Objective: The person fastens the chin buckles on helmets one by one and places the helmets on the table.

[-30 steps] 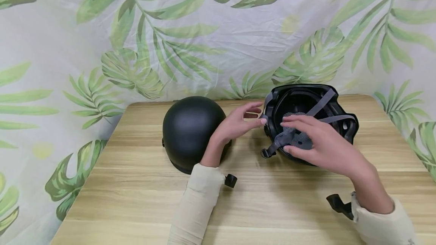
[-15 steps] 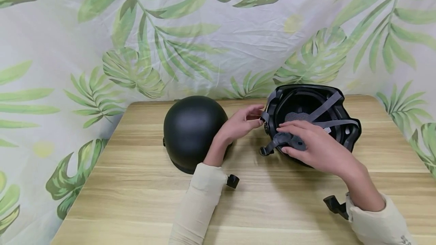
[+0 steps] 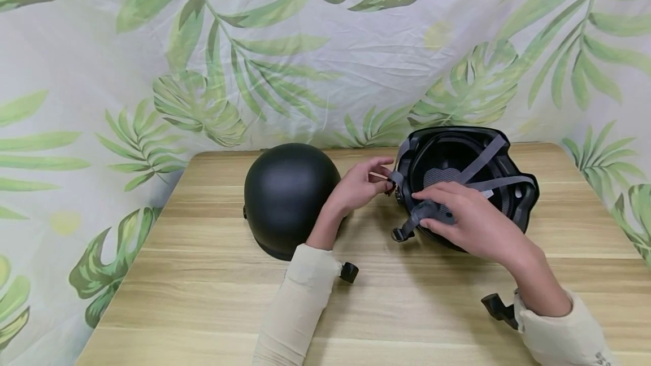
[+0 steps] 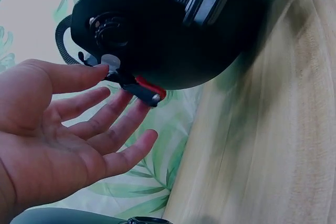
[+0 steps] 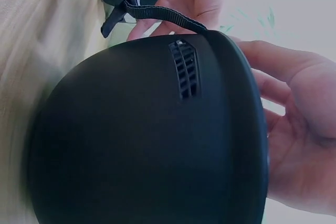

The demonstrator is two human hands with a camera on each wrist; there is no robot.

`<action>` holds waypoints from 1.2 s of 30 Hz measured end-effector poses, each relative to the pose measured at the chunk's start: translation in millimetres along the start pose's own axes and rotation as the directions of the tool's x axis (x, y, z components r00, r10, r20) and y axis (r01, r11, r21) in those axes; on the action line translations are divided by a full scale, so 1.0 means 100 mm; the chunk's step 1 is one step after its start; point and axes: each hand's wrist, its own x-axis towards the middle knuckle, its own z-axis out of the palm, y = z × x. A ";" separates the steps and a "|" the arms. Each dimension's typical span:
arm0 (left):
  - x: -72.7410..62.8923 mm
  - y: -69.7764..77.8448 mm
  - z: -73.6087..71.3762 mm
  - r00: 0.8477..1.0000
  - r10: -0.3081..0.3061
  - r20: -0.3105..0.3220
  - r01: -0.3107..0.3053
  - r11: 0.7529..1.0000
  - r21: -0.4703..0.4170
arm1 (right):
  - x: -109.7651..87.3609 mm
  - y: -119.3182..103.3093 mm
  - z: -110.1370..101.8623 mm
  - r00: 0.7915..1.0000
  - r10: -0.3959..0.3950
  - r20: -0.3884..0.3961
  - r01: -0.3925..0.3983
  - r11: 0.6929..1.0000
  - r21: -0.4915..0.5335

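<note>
A black helmet (image 3: 447,151) lies upturned at the table's right, its grey padding and straps showing. At its left rim my left hand (image 3: 356,185) pinches a chin strap buckle (image 4: 134,88), black with a red part; the thumb presses a pale tab there. Beside the buckle, a round dial (image 4: 111,31) sits on the helmet's back. My right hand (image 3: 473,216) reaches over the opening, thumb and forefinger apart and relaxed around a grey chin strap pad (image 3: 426,209). From that pad a loose buckle (image 3: 403,234) hangs outside the rim.
A second black helmet (image 3: 290,196) stands dome up on the wooden table (image 3: 203,298), left of and partly behind my left forearm. A cloth (image 3: 366,61) with green leaves hangs behind the table.
My right hand has shifted slightly left over the opening. My left fingers have closed on the buckle at the rim. The hanging buckle has swung slightly. The second helmet stays in place.
</note>
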 end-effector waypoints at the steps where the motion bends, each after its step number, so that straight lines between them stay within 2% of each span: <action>1: 0.00 0.00 0.01 1.000 -0.002 -0.001 0.002 1.000 -0.001 | 0.00 0.00 0.00 1.000 0.004 0.001 -0.004 1.000 -0.004; 9: 0.01 0.01 0.04 0.999 -0.038 -0.029 0.038 0.999 0.018 | -0.02 0.00 0.00 1.000 0.022 -0.002 -0.022 1.000 -0.022; 16: -0.05 0.07 -0.04 0.992 -0.086 -0.088 0.080 0.995 -0.067 | -0.04 0.02 -0.04 0.999 0.046 -0.006 -0.046 0.999 -0.028; 25: -0.11 0.13 -0.14 0.987 -0.025 -0.161 0.009 0.995 -0.098 | -0.07 0.03 -0.13 0.998 0.051 -0.028 -0.052 0.998 -0.033; 31: -0.17 0.20 -0.19 0.968 0.004 -0.252 -0.024 0.997 -0.077 | -0.10 0.06 -0.19 0.996 0.046 -0.071 -0.049 0.998 -0.041; 36: -0.21 0.24 -0.21 0.948 0.059 -0.311 -0.076 0.996 -0.041 | -0.10 0.08 -0.22 0.996 0.053 -0.073 -0.055 0.998 -0.028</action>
